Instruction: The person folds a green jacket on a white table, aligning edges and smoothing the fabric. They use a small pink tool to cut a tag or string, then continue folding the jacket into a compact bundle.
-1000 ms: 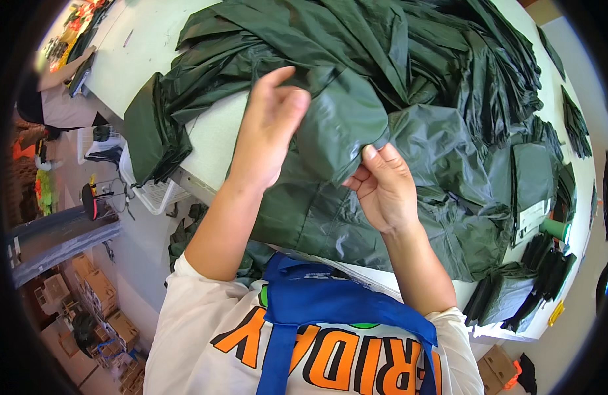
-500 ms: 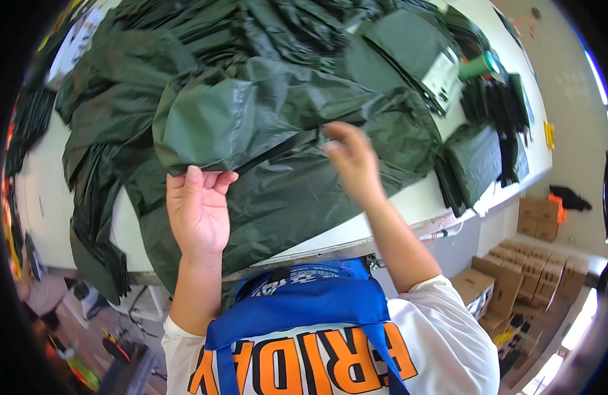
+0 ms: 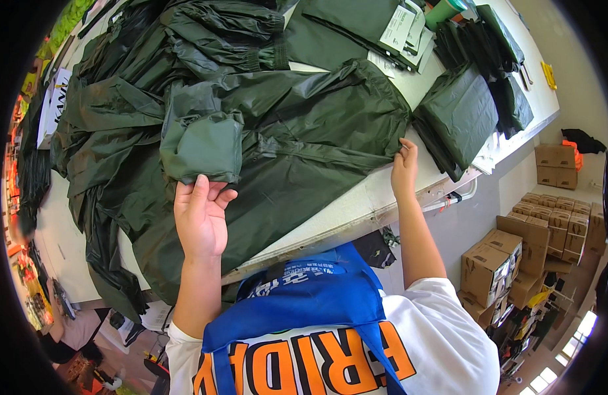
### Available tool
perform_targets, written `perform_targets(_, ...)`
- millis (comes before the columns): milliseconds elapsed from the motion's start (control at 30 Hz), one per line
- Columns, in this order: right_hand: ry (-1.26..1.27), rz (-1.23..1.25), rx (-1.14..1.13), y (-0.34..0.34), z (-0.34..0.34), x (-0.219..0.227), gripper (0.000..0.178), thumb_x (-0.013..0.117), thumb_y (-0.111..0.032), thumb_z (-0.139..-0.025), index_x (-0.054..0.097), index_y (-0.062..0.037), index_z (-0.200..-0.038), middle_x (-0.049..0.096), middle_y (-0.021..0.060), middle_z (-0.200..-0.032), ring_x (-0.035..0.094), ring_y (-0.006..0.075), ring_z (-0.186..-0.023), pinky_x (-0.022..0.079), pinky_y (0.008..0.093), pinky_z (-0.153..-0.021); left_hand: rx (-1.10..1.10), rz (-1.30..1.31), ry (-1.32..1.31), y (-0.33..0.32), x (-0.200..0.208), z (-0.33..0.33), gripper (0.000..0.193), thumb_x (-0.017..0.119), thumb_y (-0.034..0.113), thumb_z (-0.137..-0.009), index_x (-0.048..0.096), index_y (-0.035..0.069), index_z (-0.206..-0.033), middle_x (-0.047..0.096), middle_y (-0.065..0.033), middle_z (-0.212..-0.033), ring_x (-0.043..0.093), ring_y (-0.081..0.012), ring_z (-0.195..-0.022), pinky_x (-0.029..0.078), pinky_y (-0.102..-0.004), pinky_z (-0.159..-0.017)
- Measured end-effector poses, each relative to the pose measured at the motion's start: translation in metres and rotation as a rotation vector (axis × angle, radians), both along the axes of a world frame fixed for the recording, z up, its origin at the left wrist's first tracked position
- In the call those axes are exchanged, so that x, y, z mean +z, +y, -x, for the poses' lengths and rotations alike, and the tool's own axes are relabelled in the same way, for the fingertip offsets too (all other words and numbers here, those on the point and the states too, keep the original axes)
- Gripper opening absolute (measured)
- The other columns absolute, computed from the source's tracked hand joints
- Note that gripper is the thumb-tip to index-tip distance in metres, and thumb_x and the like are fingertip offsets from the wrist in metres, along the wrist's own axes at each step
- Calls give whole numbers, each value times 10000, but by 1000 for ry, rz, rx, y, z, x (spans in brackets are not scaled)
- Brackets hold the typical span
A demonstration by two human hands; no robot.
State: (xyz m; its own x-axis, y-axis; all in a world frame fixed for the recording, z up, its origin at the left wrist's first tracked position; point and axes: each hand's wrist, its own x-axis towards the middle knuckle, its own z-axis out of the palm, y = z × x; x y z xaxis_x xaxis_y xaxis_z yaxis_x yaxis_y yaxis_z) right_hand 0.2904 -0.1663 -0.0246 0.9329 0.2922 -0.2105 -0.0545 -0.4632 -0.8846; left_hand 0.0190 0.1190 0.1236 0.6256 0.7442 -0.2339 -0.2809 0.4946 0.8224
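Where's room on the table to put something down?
Bare table shows between the green cloth and the near edge, left of the right hand. Another patch lies far left, between cloth and a dark stack. It's crowded up top: cloth pile left, bundles right.

Cardbd boxes [image 3: 492, 266] stacked R, orange item [image 3: 571, 155] & blk cloth [image 3: 584, 141] nr wall [image 3: 571, 99]; tbl [image 3: 360, 201] w/ 1 grn cylinder [image 3: 444, 11], 1 yel. item [image 3: 549, 76] at edge.
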Motion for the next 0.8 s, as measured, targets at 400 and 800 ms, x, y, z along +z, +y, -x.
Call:
perform_targets(400, -491, 352, 248, 15, -20, 1, 691, 641, 23, -748, 328, -76, -1356, 598, 242, -1034, 573, 435, -976, 455, 480, -828, -68, 85, -25, -27, 14, -10, 154, 518, 107, -954, 564, 53, -1091, 674, -110, -991, 678, -217, -891, 575, -387, -735)
perform_targets(800, 398, -647, 197, 7, 54, 109, 128, 508, 56, -808, 467, -63, -831, 460, -16, -763, 438, 90, -601, 362, 231, -545, -182, 158, -148, -46, 26, -17, 252, 447, 173, -989, 534, 13, -1163, 657, -176, -1077, 665, -280, -974, 551, -428, -853)
